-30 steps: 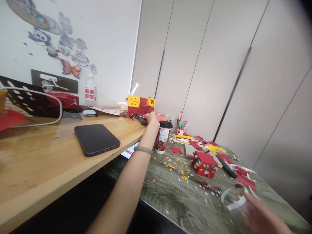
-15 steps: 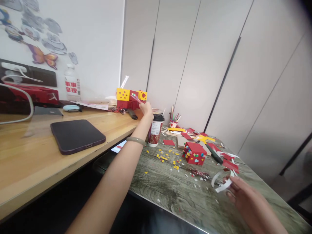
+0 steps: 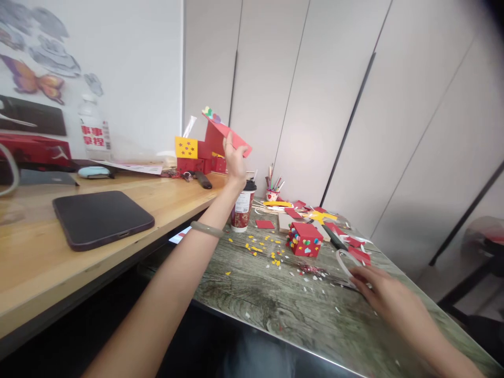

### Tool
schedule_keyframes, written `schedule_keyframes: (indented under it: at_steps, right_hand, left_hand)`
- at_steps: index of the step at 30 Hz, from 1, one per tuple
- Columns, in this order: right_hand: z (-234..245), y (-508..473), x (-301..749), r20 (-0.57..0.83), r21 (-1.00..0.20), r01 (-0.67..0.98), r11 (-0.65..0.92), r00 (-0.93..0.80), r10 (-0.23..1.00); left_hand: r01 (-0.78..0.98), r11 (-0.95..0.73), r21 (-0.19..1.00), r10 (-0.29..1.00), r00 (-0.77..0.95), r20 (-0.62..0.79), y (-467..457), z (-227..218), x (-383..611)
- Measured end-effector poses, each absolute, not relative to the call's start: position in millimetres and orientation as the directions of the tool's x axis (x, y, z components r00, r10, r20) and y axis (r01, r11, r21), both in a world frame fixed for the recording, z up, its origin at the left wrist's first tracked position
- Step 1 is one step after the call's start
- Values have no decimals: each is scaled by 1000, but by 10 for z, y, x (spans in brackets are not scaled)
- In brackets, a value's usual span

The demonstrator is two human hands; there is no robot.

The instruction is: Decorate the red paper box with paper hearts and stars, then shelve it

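In the head view, the left hand [image 3: 235,164] is raised above the far end of the wooden desk [image 3: 179,202], its fingers pinching a folded red card [image 3: 216,137]. The card sits at and above the fingertips: its lower right corner lies by the thumb, one panel hangs down to the left behind the fingers, and the upper left end, farthest from the grip, bears small coloured decorations [image 3: 211,113]. The card is tilted and clear of the desk. Beyond it stand red and yellow boxes [image 3: 186,148]; the lidded cup [image 3: 241,210] stands just beside the left wrist, near the bracelet [image 3: 207,229].

The right hand [image 3: 374,286] is low over the dark table [image 3: 244,289], fingers closed on the near side of a white ring [image 3: 340,261], most of which projects ahead of the fingertips. A blurred dark item by those fingers is too unclear to name. The decorated red box [image 3: 305,240] rests on the table, apart from both hands, with yellow scraps [image 3: 254,249] scattered to its left.
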State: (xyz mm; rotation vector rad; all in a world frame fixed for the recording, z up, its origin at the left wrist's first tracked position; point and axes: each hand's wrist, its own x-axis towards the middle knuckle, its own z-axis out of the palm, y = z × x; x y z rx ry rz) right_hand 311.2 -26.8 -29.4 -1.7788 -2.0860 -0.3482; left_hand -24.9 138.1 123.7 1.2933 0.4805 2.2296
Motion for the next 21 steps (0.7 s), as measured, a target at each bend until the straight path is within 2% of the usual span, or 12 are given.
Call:
schedule_keyframes:
  at_steps: [3, 6, 8, 10, 12, 14, 17, 19, 21]
  right_hand:
    - [-312, -265, 3096, 374, 14, 986, 164, -157, 914]
    - [-281, -265, 3049, 345, -46, 988, 146, -121, 931]
    - [-228, -251, 3006, 374, -174, 977, 124, -51, 926]
    - [-162, -220, 2945, 366, -426, 892, 153, 15, 930]
    - [-95, -178, 2858, 294, -736, 643, 213, 20, 956]
    - [-37, -136, 2752, 245, -923, 299, 242, -26, 969]
    - [35, -96, 2602, 248, -967, -80, 243, -64, 967]
    - [76, -88, 2544, 289, -937, -209, 280, -12, 957]
    - [107, -85, 2534, 320, -908, -257, 330, 82, 944]
  left_hand:
    - [-404, -784, 471, 611, -369, 701, 1304, 1142, -144]
    - [-537, -668, 514, 674, -144, 725, 1138, 1023, -6]
    - [-584, -589, 558, 671, 32, 741, 1006, 949, 83]
    - [-608, -529, 592, 650, 159, 743, 893, 891, 162]
    - [-621, -488, 613, 633, 231, 739, 824, 845, 228]
    - [-618, -459, 638, 632, 277, 723, 810, 804, 274]
    - [-577, -429, 695, 665, 318, 676, 875, 733, 297]
    - [-546, -425, 722, 694, 316, 647, 950, 674, 285]
    - [-503, -443, 742, 718, 296, 630, 1022, 613, 263]
